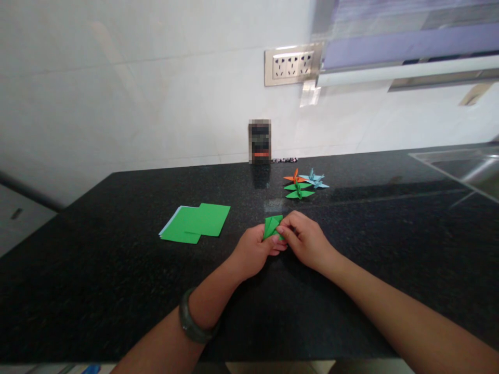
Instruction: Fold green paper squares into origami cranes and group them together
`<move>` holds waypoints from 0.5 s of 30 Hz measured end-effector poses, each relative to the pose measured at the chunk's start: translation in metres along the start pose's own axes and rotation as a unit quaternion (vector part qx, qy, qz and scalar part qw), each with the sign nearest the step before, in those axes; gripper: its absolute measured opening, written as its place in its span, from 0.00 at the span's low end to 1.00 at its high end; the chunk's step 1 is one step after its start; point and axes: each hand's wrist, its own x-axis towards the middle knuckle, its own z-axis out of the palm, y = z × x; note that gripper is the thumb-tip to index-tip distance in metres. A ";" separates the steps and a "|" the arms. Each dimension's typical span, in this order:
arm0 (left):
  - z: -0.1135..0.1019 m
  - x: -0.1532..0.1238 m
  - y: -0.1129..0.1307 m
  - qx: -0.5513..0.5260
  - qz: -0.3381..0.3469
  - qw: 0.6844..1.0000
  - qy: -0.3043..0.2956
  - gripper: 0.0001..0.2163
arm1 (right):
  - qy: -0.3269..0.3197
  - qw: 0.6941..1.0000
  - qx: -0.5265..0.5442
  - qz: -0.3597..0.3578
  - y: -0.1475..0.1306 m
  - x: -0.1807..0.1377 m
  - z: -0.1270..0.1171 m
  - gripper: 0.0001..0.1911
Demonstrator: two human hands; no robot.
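Observation:
Between my two hands is a small folded piece of green paper (273, 224), with triangular flaps and creases on its face. My left hand (255, 252) is closed on it from the left and below, thumb on the front. My right hand (307, 239) pinches its right edge between thumb and fingers, hiding that corner. Beyond my hands stand several folded paper cranes: a green crane (299, 193) in front, another green one behind it, an orange crane (295, 177) and light blue cranes (312, 176).
Green square sheets (208, 221) lie overlapping to the left, with light blue paper under them. A phone-like blurred object (260, 141) leans on the wall, a beaded strap (284, 160) beside it. A sink (473, 169) is set into the black counter (117, 280) at right.

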 end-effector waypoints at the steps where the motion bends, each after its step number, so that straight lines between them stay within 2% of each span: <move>1: 0.000 0.000 -0.001 -0.003 -0.002 1.000 -0.001 0.11 | -0.001 1.000 -0.003 0.002 0.001 0.000 0.001 0.08; 10: 0.000 -0.001 0.005 -0.055 -0.039 0.998 -0.010 0.13 | -0.001 1.000 0.002 0.021 0.000 -0.001 0.002 0.08; 15: -0.004 -0.003 0.008 -0.110 -0.066 0.991 -0.033 0.13 | 0.006 0.995 0.077 0.056 0.004 0.001 0.000 0.10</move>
